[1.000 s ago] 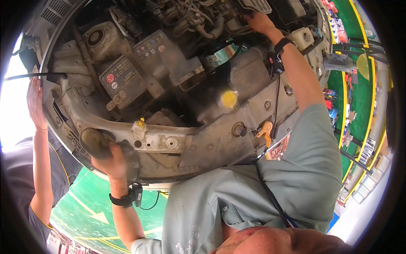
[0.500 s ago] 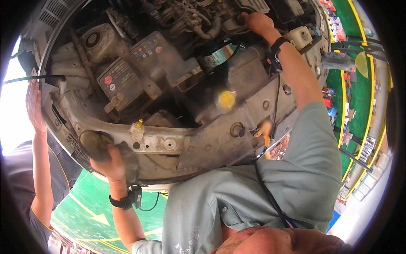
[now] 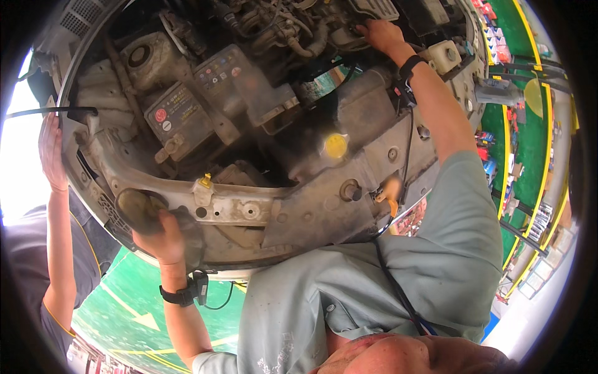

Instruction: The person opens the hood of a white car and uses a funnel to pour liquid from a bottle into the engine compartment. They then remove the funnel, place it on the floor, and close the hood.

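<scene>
The left hand (image 3: 161, 240) is wrapped around a dark, round-mouthed duct (image 3: 142, 209) at the left end of the car's front crossmember (image 3: 230, 207). The right hand (image 3: 383, 36) reaches to the engine (image 3: 293, 31), fingers bent beside a dark fitting; whether they grip anything cannot be told. Between the arms sit the battery (image 3: 177, 118) and a yellow cap (image 3: 334, 146). A co-worker's hand (image 3: 53, 153) lies against the car's edge at far left.

A pale yellow arrow (image 3: 146, 320) marks the green floor (image 3: 109, 321); a co-worker (image 3: 25, 249) (dressed in dark) is at far left; red and white packages (image 3: 496, 47) sit upper right.
</scene>
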The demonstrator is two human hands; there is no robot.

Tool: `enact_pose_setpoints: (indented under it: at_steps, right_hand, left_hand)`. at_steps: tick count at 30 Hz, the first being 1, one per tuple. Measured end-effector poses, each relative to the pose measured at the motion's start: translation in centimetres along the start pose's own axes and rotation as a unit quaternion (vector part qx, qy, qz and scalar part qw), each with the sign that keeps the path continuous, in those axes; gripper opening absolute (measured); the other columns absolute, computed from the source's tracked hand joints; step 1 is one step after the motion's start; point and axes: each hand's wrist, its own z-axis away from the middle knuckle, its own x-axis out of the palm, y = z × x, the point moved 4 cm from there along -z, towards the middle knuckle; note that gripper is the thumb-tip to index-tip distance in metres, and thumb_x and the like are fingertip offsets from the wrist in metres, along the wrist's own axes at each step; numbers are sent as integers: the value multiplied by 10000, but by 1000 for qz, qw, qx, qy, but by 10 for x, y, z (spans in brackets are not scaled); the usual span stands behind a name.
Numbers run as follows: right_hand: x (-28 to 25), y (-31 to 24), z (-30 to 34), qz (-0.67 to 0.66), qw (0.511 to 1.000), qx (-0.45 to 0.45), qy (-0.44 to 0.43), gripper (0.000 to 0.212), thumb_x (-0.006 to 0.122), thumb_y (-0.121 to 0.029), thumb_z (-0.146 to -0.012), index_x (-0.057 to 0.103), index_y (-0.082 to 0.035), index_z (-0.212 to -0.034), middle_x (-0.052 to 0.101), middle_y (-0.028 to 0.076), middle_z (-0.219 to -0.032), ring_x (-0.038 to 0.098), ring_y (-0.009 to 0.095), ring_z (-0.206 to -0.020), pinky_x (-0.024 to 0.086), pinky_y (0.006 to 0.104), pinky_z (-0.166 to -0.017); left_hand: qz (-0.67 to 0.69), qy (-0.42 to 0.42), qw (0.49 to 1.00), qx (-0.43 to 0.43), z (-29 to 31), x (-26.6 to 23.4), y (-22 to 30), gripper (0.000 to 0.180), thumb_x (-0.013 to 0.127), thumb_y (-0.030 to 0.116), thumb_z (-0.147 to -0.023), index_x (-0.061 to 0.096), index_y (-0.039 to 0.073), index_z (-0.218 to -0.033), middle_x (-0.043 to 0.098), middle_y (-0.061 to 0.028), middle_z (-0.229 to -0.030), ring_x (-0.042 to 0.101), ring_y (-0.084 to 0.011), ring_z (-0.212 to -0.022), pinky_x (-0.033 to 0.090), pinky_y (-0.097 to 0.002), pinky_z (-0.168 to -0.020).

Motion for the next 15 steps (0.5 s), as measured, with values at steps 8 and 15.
enact_pose_setpoints:
  at_steps: [8,15]
  right_hand:
    - [12,-1,-9,-22,999,47,-5,452,488,-492,-1011,695,-106,-1120,716,221,-1057,676,408,-1027,542,507,-870]
    - [-5,9,6,-59,986,-102,116,385,545,-395,-1013,653,-86,-1216,725,203,-1025,676,415,-995,557,523,-821]
  left_hand:
    - [13,-21,1000,-11,0,-1,1,408,639,99,-803,631,-75,-1172,713,-152,-1028,685,-272,-922,529,-369,-875]
    - [13,-9,1000,18,-2,-1,13,296,632,90,-826,649,-64,-1079,705,-112,-926,660,-227,-824,529,-348,-804]
